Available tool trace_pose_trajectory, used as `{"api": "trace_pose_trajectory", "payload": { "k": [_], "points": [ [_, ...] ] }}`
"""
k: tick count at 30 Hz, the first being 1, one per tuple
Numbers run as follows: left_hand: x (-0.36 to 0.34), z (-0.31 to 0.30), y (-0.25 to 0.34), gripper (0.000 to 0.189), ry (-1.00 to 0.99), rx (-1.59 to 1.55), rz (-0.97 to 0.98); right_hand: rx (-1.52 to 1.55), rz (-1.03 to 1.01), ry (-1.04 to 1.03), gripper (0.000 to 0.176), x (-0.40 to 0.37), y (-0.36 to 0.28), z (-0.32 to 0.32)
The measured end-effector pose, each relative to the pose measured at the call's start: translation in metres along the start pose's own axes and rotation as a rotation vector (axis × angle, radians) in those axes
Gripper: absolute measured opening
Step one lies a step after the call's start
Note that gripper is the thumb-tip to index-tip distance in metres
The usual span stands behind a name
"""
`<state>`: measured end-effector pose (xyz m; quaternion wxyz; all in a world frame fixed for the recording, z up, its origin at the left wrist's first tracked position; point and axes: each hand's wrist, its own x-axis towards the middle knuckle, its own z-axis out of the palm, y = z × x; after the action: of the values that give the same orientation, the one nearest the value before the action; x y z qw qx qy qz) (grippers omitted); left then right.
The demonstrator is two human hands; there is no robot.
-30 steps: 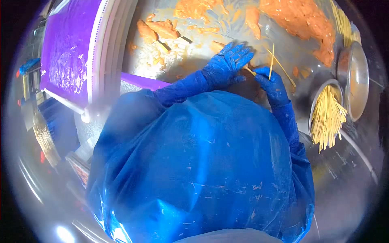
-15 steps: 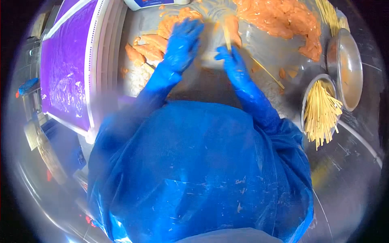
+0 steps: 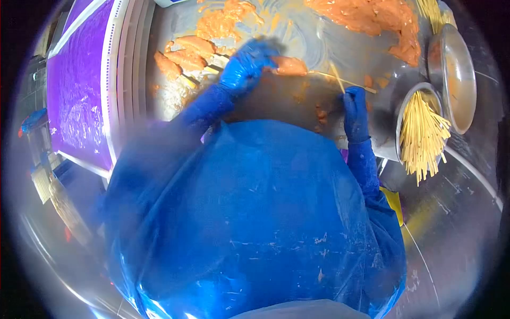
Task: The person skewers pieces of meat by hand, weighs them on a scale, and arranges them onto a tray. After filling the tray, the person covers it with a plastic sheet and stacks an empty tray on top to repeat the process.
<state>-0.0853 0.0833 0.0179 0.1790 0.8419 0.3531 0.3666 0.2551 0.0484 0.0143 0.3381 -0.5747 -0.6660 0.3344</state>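
Note:
My left hand [image 3: 247, 66], in a blue glove, has its fingers curled around the left end of an orange-coated meat strip [image 3: 289, 66]. A wooden skewer [image 3: 324, 76] runs out of this strip to the right. My right hand [image 3: 356, 109], also gloved in blue, is closed on another thin wooden skewer [image 3: 337, 76], which slants up and crosses the first. Beyond my left forearm, several skewered meat strips [image 3: 186, 59] lie side by side on the metal table [image 3: 297, 32]. My left fingertips are partly smeared by motion.
A large heap of coated meat [image 3: 372, 24] lies at the far right, a smaller pile [image 3: 226, 18] at the far left. Right of me are a metal container of skewers [image 3: 422, 133] and a steel bowl [image 3: 462, 80]. A purple-wrapped stack of trays [image 3: 79, 90] borders the left.
My right hand has moved right and toward me, with a skewer in it. My left hand has come nearer and closed at the meat strip, which now lies crosswise.

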Motion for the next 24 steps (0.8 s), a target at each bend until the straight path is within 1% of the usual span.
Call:
{"api": "trace_pose_trajectory", "payload": {
  "k": [1,3,4,5,6,7,8,9,11,12,15,17,19,21,24],
  "points": [
    [0.001,-0.002,0.010,0.025,0.000,0.002,-0.006,0.003,0.001,-0.006,0.014,-0.001,-0.011,0.003],
    [0.001,0.000,0.026,0.031,0.049,0.056,-0.312,-0.101,0.179,-0.182,0.018,-0.002,-0.027,0.008],
    [-0.012,0.010,0.014,0.032,-0.023,0.034,-0.213,-0.101,0.177,-0.184,0.018,-0.002,-0.024,0.009],
    [-0.018,0.017,0.009,0.032,-0.019,0.035,-0.212,-0.110,0.069,-0.167,0.015,0.000,-0.020,0.010],
    [-0.022,0.023,0.002,0.036,0.080,-0.161,-0.366,-0.118,-0.037,-0.146,0.013,0.002,-0.017,0.010],
    [-0.023,0.027,0.001,0.041,0.175,-0.362,-0.519,-0.120,-0.033,-0.141,0.013,0.002,-0.019,0.008],
    [-0.003,0.008,0.010,0.041,0.170,0.265,-0.212,-0.200,-0.073,-0.117,0.014,0.002,-0.025,0.004],
    [0.001,0.009,0.018,0.041,0.168,0.264,-0.210,-0.278,-0.116,-0.091,0.014,0.003,-0.029,0.003],
    [0.010,0.018,0.034,0.036,0.173,0.186,-0.257,-0.298,-0.096,-0.076,0.013,0.003,-0.030,0.003],
    [0.006,0.028,0.033,0.031,0.101,0.246,-0.252,-0.319,-0.078,-0.062,0.014,0.004,-0.031,0.004],
    [0.002,0.051,0.025,0.028,0.125,0.241,-0.211,-0.274,-0.100,-0.095,0.014,0.005,-0.039,0.008],
    [0.003,0.054,0.028,0.027,0.145,0.209,-0.249,-0.296,-0.090,-0.096,0.014,0.004,-0.035,0.013],
    [0.003,0.055,0.027,0.028,0.129,0.219,-0.250,-0.310,-0.090,-0.101,0.015,0.005,-0.034,0.016],
    [0.002,0.056,0.022,0.028,0.130,0.194,-0.239,-0.240,-0.099,-0.089,0.013,0.005,-0.034,0.014],
    [0.002,0.056,0.020,0.028,0.134,0.173,-0.223,-0.287,-0.081,-0.123,0.013,0.006,-0.028,0.007]
  ]
}}
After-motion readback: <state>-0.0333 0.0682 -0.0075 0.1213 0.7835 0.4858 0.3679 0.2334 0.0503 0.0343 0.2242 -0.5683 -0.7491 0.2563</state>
